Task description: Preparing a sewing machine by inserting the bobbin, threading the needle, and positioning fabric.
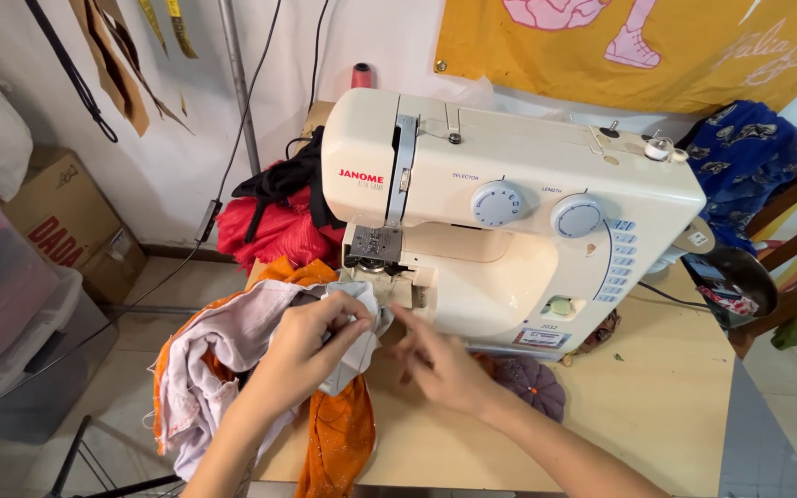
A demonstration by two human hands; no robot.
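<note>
At table's (657,387) near-left edge, left hand (302,346) pinches pale lilac cloth (232,337), fingers closed on its folded end just below sewing machine (509,212) needle area. Cloth's long axis runs left-right, free end drooping off table w/ orange fabric (339,438). Right hand (435,364) sits just right of the fold, fingers curled; can't tell if gripping.

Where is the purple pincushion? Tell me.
In the head view, the purple pincushion sits on the wooden table just right of the right hand, below the sewing machine.
</note>
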